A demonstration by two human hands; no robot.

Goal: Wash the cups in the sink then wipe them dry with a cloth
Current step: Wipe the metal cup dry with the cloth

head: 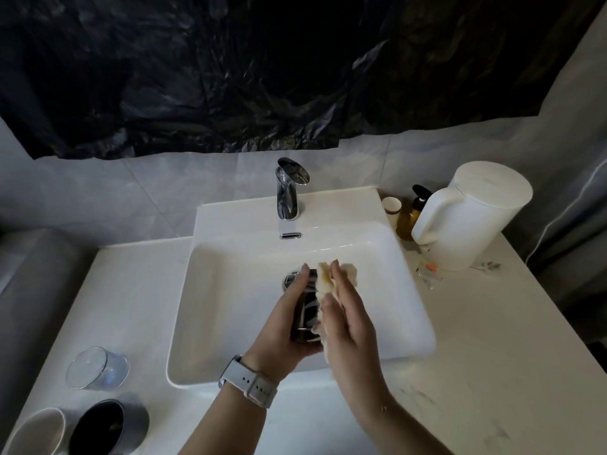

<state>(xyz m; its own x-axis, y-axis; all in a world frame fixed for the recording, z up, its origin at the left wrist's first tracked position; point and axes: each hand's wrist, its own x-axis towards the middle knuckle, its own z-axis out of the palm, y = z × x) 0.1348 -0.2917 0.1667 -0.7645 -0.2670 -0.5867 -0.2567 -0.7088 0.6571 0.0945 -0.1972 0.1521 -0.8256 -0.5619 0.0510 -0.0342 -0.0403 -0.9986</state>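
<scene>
Over the white sink (230, 310), my left hand (282, 330) grips a dark glossy cup (307, 315) from its left side and underneath. My right hand (348, 320) presses a pale yellow cloth (328, 284) flat against the cup's right side, its fingers straight. The cloth bunches above and below my right palm. The cup's far end is partly hidden by both hands. A clear glass cup (95, 367), a dark cup (105, 425) and a white cup (36, 431) stand on the counter at the lower left.
A chrome tap (289, 192) stands behind the basin, with no water visible. A white kettle (469, 218), an amber pump bottle (410, 215) and a small paper cup (391, 206) stand at the back right. Small scraps (430, 274) lie near the kettle.
</scene>
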